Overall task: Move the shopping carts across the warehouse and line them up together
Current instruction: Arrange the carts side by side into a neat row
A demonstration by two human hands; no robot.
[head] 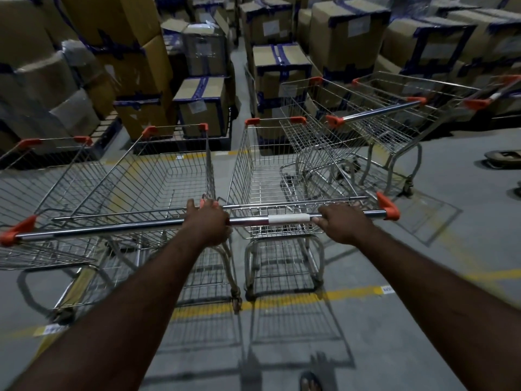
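Wire shopping cart (270, 176), chrome with orange corner caps, stands on the grey floor (423, 320) over a yellow line; basket empty. Left hand (208, 221) and right hand (342, 222) are both closed around its handle bar (284, 219). Adjacent cart (158, 170) just beside, also empty.

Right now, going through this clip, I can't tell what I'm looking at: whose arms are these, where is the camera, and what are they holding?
There is no machine here. A person wears a wide-angle camera on the head, looking forward and down, so the two arms are their own. The left hand and right hand both grip the handle bar of the middle cart, an empty wire shopping cart. Another cart stands close beside it on the left, and more carts stand to the right. They rest on a grey floor with yellow lines. Taped cardboard boxes are stacked behind.
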